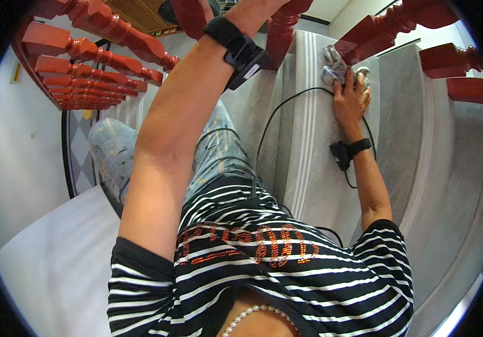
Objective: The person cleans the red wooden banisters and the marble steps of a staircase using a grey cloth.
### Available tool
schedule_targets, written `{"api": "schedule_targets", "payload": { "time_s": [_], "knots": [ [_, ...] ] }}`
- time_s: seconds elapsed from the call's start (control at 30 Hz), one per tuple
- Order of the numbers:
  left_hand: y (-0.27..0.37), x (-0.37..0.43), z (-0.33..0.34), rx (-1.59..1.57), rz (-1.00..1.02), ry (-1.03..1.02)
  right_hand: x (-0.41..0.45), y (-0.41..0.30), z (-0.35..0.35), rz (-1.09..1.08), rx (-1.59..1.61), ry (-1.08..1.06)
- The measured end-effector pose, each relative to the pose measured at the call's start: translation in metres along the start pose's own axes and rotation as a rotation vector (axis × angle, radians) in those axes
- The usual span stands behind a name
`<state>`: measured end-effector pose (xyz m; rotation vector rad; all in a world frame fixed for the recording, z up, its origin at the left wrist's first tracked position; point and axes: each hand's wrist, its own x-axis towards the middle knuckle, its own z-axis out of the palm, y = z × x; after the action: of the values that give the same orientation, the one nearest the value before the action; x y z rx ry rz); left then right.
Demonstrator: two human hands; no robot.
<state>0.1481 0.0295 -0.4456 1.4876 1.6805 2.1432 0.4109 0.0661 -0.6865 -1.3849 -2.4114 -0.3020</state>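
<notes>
My right hand (349, 101) presses a crumpled grey cloth (333, 61) onto a stair tread (323, 139). Part of the cloth bunches out between and beyond the fingers. The cloth lies close to the foot of a red turned baluster (368, 40). My left forearm (203, 80) reaches up past the top edge of the picture, and its hand is out of view. Beside that forearm stands another red baluster post (281, 38). Both wrists wear black straps with small black devices.
More grey steps (401, 109) rise to the right, edged with pale stripes. Red balusters (94, 50) line the far left side. A black cable (262, 135) loops from my waist over the tread toward my right hand. A white surface (60, 248) stands at lower left.
</notes>
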Motion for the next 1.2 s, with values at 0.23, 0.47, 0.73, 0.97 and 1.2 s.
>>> {"api": "schedule_targets", "payload": {
  "time_s": [0.23, 0.47, 0.73, 0.97, 1.2],
  "knots": [
    [-0.007, -0.007, 0.008, 0.067, -0.072, -0.047, -0.001, 0.023, 0.014, -0.035, 0.283, 0.07],
    [-0.012, 0.003, -0.001, 0.001, -0.057, -0.054, -0.024, 0.02, 0.001, -0.011, 0.05, -0.139],
    [-0.009, 0.008, -0.006, 0.138, 0.001, -0.096, -0.024, 0.011, -0.025, 0.045, 0.074, -0.211],
    [-0.01, 0.006, -0.01, -0.034, -0.207, -0.146, -0.026, 0.0, -0.041, 0.138, 0.1, -0.37],
    [0.006, 0.019, -0.011, 0.127, -0.355, -0.316, -0.018, 0.002, -0.042, 0.182, 0.135, -0.368]
  ]
}}
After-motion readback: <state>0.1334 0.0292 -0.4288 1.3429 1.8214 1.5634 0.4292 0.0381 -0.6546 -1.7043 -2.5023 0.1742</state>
